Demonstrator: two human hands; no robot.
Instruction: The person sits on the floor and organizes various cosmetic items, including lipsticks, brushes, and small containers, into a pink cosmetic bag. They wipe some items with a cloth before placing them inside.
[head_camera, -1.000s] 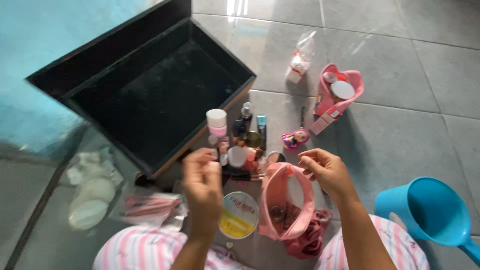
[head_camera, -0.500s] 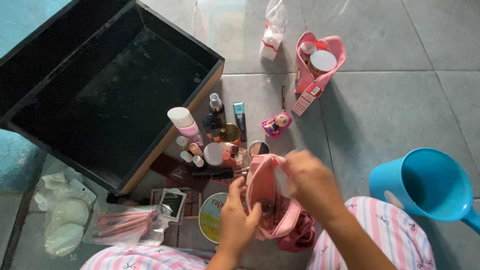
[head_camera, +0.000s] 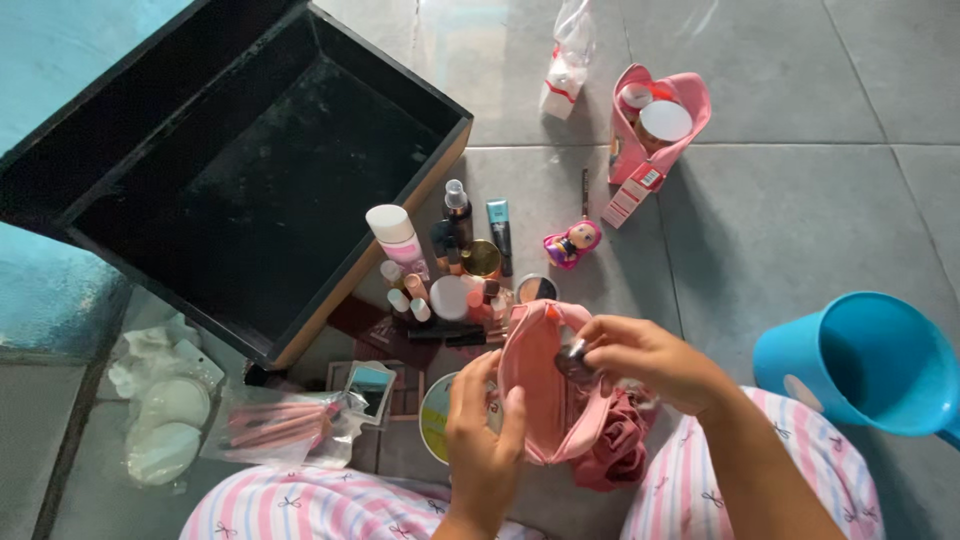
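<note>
My left hand (head_camera: 482, 430) grips the near side of a pink cosmetic pouch (head_camera: 545, 385) and holds it open. My right hand (head_camera: 645, 358) pinches a small dark round item (head_camera: 573, 362) at the pouch's mouth, above the opening. The pouch rests on the grey tiled floor between my knees, which are in pink striped trousers. Just beyond the pouch stands a cluster of small cosmetic bottles and jars (head_camera: 445, 270).
A large open black box (head_camera: 250, 170) lies at the left. A second pink pouch (head_camera: 650, 125) with jars and a clear plastic bag (head_camera: 568, 70) lie farther off. A blue plastic scoop (head_camera: 865, 365) sits at right. Brushes in a clear bag (head_camera: 285, 425) and cotton pads (head_camera: 165, 425) lie at left.
Both hands came together onto the pink pouch. My left hand took hold of its side, and my right hand now holds a small dark item at its opening. The view shifted down and closer.
</note>
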